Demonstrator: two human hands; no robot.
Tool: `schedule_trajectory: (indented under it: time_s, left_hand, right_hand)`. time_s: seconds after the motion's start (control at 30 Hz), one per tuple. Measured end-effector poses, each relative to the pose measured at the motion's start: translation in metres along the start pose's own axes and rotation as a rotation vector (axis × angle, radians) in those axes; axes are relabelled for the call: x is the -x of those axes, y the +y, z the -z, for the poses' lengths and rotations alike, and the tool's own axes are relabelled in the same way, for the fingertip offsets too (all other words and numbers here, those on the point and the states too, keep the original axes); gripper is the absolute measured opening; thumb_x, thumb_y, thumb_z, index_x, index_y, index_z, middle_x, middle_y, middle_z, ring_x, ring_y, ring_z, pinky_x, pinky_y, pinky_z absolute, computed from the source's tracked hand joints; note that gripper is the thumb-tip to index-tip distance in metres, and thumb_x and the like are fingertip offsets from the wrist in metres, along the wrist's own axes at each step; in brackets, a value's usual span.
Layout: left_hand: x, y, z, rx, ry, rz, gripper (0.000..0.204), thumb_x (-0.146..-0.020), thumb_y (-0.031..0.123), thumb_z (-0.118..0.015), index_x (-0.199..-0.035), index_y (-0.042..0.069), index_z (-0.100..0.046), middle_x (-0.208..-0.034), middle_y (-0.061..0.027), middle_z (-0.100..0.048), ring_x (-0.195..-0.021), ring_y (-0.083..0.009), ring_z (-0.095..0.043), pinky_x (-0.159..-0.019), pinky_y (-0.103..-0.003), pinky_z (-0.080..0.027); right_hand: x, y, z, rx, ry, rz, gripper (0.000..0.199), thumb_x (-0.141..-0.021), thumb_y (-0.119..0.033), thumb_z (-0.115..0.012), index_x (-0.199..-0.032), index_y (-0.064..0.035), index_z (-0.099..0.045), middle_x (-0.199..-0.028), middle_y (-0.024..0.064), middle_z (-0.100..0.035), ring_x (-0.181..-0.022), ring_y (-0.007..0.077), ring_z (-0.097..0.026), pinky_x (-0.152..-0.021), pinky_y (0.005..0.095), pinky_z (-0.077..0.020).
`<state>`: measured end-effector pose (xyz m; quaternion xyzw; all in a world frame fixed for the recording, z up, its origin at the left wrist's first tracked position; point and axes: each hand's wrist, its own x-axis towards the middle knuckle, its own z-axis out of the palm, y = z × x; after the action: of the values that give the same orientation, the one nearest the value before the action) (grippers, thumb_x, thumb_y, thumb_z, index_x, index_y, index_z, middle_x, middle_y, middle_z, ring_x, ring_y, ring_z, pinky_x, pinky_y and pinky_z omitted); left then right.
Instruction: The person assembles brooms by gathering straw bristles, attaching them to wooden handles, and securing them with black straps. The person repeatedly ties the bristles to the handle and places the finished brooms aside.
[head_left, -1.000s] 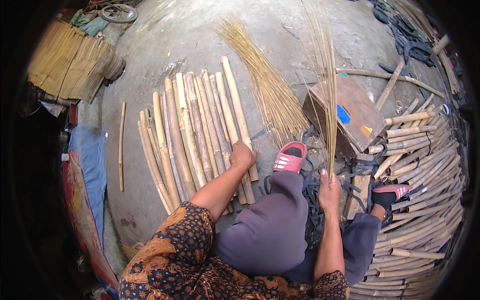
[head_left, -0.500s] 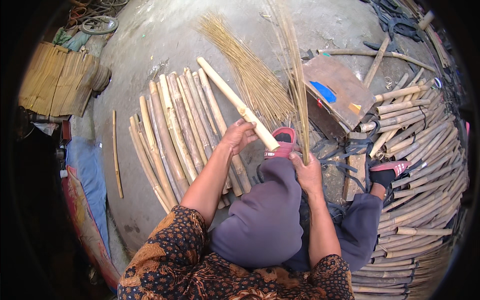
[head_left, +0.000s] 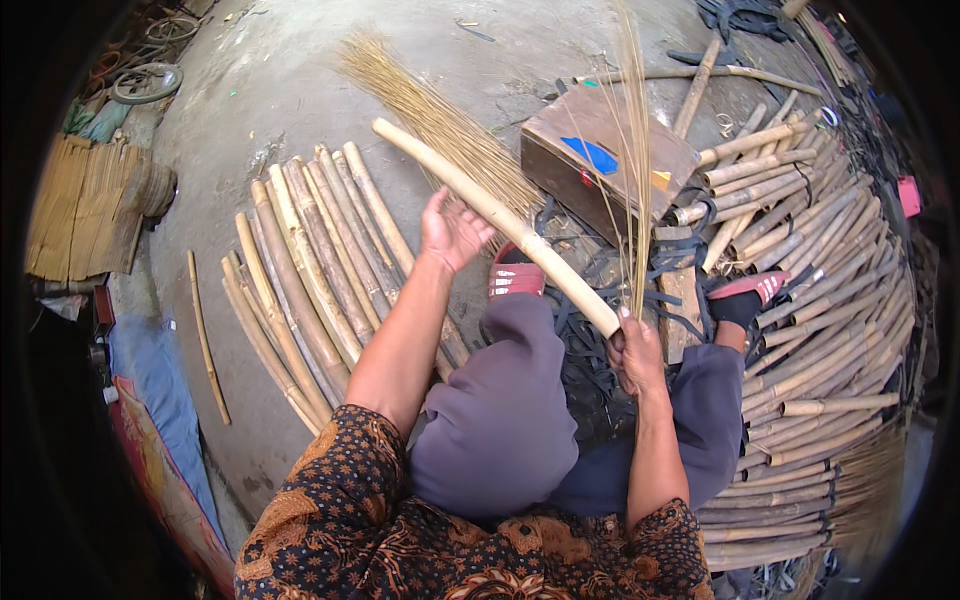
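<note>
A pale bamboo pole (head_left: 490, 212) slants across in front of me, its near end against my right hand (head_left: 637, 352). That hand is closed round a small bunch of long thin sticks (head_left: 632, 190), which fan upward. Whether its fingers also grip the pole's end, I cannot tell. Just under the pole's middle, my left hand (head_left: 455, 235) is open, palm up, fingers apart. Beyond the pole lies a thick bundle of similar thin sticks (head_left: 430, 105) on the floor. Left of my knee, several bamboo poles (head_left: 300, 265) lie side by side.
A brown wooden box (head_left: 555, 150) bearing a blue patch stands ahead. Black strips (head_left: 590, 365) and a wooden block (head_left: 680, 300) lie between my feet. Many bamboo lengths are piled (head_left: 820, 340) at the right. A lone thin pole (head_left: 207, 335) lies on the left floor.
My left hand has opened from its hold on the pole. The pole's near end has moved right and down to my right hand, which keeps the thin sticks. The view has shifted.
</note>
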<state>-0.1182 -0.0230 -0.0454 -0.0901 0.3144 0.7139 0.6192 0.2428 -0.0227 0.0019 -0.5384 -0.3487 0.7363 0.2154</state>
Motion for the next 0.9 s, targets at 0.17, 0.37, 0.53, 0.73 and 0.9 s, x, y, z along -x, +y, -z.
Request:
schedule_trajectory:
  time_s: [0.17,0.37,0.53,0.73,0.9]
  left_hand:
    - [-0.027,0.060,-0.023,-0.010,0.187,-0.290,0.094,-0.104,0.070,-0.034,-0.169,0.007,-0.010,-0.150,-0.0343,-0.048,-0.140,-0.0470,-0.050,-0.120,-0.061,-0.035]
    - [-0.038,0.148,-0.053,-0.008,0.211,-0.512,0.072,-0.110,0.065,-0.026,-0.111,-0.003,-0.052,-0.091,-0.0179,-0.059,-0.087,-0.0299,-0.059,-0.089,-0.050,-0.056]
    - [-0.015,0.079,-0.034,-0.172,0.273,-0.404,0.059,-0.113,0.054,-0.030,-0.122,-0.002,-0.048,-0.108,-0.0200,-0.056,-0.102,-0.0306,-0.060,-0.095,-0.061,-0.051]
    - [0.027,-0.015,-0.019,-0.133,0.261,-0.141,0.052,-0.104,0.054,-0.051,-0.121,0.005,-0.052,-0.110,-0.0152,-0.062,-0.108,-0.0306,-0.064,-0.102,-0.067,-0.048]
    - [0.057,0.000,-0.047,-0.022,0.052,-0.431,0.055,-0.102,0.062,-0.051,-0.124,0.011,-0.053,-0.100,-0.0102,-0.060,-0.102,-0.0280,-0.065,-0.098,-0.068,-0.052]
  right_hand:
    - [0.031,0.018,0.038,-0.221,0.047,-0.098,0.041,-0.109,-0.040,-0.055,-0.079,-0.0137,-0.048,-0.058,-0.0034,-0.033,-0.042,0.0091,-0.031,-0.039,0.0276,-0.0211]
    - [0.045,-0.001,0.085,-0.022,0.507,0.091,0.037,-0.109,-0.042,-0.058,-0.095,-0.0074,-0.061,-0.059,-0.0048,-0.038,-0.042,0.0084,-0.034,-0.040,0.0294,-0.0234]
    - [0.046,-0.032,0.099,0.206,0.718,0.383,0.034,-0.111,-0.033,-0.055,-0.112,-0.0022,-0.068,-0.062,-0.0072,-0.043,-0.049,0.0057,-0.039,-0.046,0.0278,-0.0312]
    - [0.027,-0.050,0.034,0.428,0.537,0.609,0.029,-0.112,-0.026,-0.052,-0.113,0.0000,-0.065,-0.069,-0.0039,-0.048,-0.059,0.0066,-0.048,-0.053,0.0271,-0.0388]
    - [0.002,-0.069,-0.070,0.727,0.308,0.780,0.022,-0.109,-0.023,-0.057,-0.109,-0.0019,-0.065,-0.078,0.0068,-0.056,-0.067,0.0176,-0.053,-0.065,0.0355,-0.0465]
